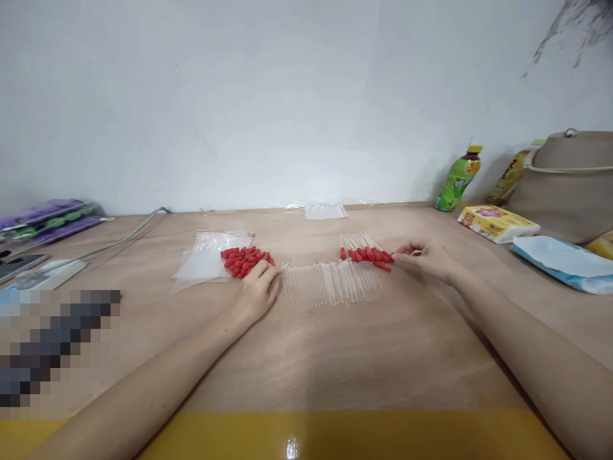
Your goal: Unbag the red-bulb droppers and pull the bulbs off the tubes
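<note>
A row of thin clear tubes (330,284) lies side by side across the middle of the wooden table. At its left end is my left hand (261,289), thumb and fingers pinched together; what they hold, if anything, I cannot make out. Just beyond that hand sits a pile of small red rubber bulbs (239,260). Behind the row's right end lie several clear tubes fitted with red bulbs (361,253), like droppers. My right hand (421,257) is closed at the rightmost of these, its fingertips pinching a red-bulbed dropper by the bulb end.
Clear plastic bags (196,262) lie by the pile, and another small bag (325,211) rests near the wall. On the right stand a green bottle (454,182), a yellow tissue pack (498,222), a blue-white packet (560,259) and a beige bag (565,185). A grey cable (129,239) runs at left.
</note>
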